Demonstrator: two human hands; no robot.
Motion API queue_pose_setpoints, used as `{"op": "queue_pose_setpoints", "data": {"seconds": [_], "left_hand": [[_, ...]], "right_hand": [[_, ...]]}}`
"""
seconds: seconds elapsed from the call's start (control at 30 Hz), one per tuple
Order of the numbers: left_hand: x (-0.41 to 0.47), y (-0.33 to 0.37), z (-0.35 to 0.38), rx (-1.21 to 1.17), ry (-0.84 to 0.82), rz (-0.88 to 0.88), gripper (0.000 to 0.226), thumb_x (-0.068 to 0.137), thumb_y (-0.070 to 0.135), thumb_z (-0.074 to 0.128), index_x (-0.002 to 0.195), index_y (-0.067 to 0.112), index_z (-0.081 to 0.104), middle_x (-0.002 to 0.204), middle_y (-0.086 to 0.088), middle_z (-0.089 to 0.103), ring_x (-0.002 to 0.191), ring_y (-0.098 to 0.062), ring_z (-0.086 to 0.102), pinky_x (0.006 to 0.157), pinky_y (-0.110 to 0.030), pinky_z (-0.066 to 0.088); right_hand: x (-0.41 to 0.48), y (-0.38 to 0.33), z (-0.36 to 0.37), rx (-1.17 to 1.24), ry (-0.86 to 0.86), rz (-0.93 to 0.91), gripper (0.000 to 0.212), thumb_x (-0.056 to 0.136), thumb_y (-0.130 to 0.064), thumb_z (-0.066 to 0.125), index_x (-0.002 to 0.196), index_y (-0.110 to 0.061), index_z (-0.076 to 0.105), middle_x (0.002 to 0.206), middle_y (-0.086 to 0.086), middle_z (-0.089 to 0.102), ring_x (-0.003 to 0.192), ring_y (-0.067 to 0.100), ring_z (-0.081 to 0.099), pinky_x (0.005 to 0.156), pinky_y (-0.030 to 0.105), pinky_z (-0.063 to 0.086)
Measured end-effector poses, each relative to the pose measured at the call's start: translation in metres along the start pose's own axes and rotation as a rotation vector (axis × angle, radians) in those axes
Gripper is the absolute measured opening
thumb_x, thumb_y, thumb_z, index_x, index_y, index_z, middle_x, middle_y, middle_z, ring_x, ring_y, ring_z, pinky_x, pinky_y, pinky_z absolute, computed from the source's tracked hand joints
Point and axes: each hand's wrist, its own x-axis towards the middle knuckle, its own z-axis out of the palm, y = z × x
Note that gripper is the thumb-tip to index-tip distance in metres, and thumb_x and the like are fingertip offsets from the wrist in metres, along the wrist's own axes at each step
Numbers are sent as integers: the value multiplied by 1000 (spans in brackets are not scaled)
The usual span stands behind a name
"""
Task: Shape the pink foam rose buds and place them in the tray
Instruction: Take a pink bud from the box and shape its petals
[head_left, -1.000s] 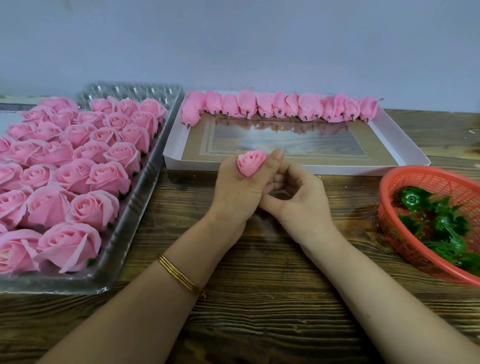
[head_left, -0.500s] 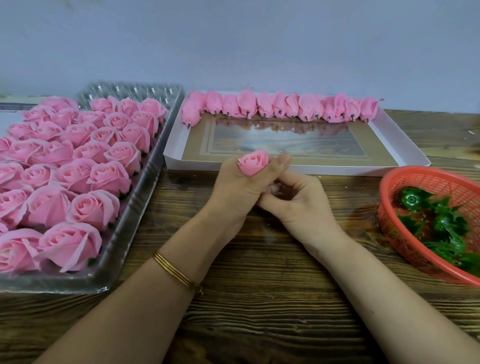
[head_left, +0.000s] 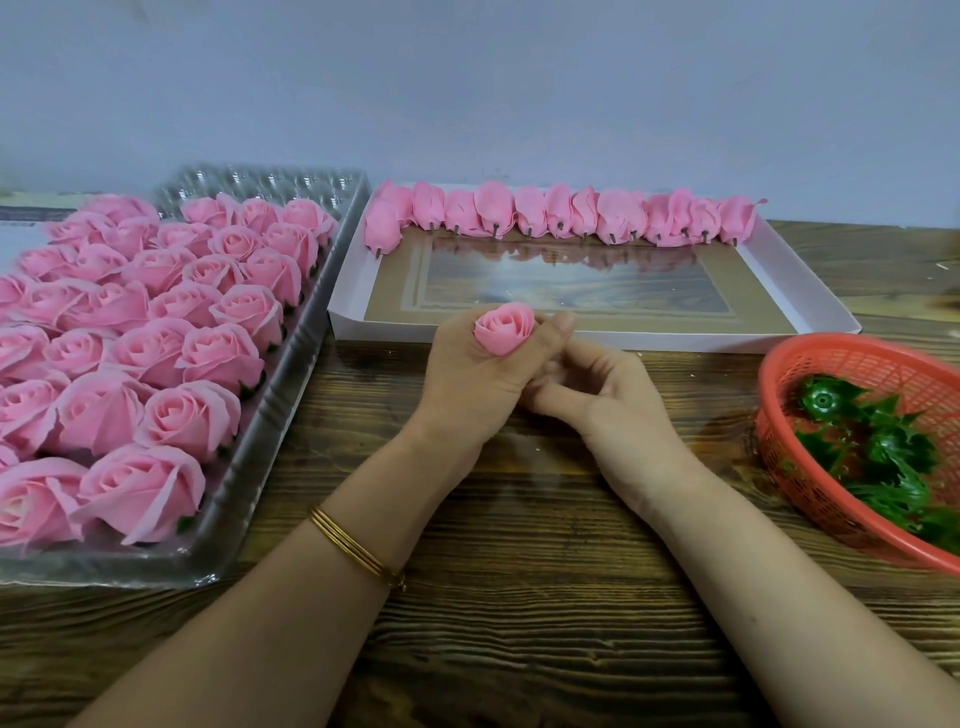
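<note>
A pale grey-blue wall (head_left: 467, 78) stands behind a dark wood-grain surface (head_left: 519, 597). Two trays and one basket lie on it.

At the left of the frame a clear plastic tray (head_left: 270, 415) holds open roses (head_left: 223, 358) packed in rows, roughly thirty. The frame's left edge cuts through the outermost ones, so the count is not exact. At upper centre a white tray (head_left: 675, 340) carries one row of closed buds (head_left: 493, 208) along its far wall, about twelve. They overlap and their edges are hard to separate. At the right a red plastic basket (head_left: 810, 364), cut off by the frame's edge, holds a heap of green calyx pieces (head_left: 883, 447) too tangled to count.

In the centre, in front of the white tray's near wall, the left hand (head_left: 467, 379) holds a single rose bud (head_left: 504, 327) upright above the surface. Its fingers (head_left: 550, 332) are curled round the bud's lower half, so only the top petals show. The right hand (head_left: 613, 400) touches the left from the right, with its fingers curled in toward the left palm. Their tips are blurred and partly hidden, and it cannot be told whether they pinch the bud's base. Thin gold bangles (head_left: 358, 545) circle the left wrist. Both forearms run out of the bottom of the frame.
</note>
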Motion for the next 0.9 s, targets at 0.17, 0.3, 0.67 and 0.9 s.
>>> {"op": "queue_pose_setpoints", "data": {"seconds": [0.17,0.3,0.67,0.9], "left_hand": [[2,-4,0,204,98,174,31,85,13,73,76,-14,62,68,-26,63,60,-33,55,58,-38,49],[2,-5,-1,316,86,194,33,83,9,75,58,12,53,54,6,51,54,-3,45,52,-20,38],[-4,-3,-1,433,-45,223,33,83,24,75,79,-7,63,73,-22,63,74,-36,60,69,-52,49],[-4,-4,1,419,-44,192,26,83,20,74,79,-4,66,74,-19,66,74,-34,62,68,-52,50]], "right_hand": [[3,-1,-2,144,101,39,19,63,-4,57,80,-6,64,71,11,60,69,21,55,69,31,46],[5,-3,-5,287,121,75,16,72,-21,64,81,-8,58,70,5,59,68,18,55,63,26,46],[-1,-7,0,215,92,81,31,72,-28,74,91,-5,63,89,17,70,87,26,65,96,50,49],[-2,-12,1,196,112,96,34,72,-27,80,91,-4,64,90,21,68,86,30,62,93,54,49]]}}
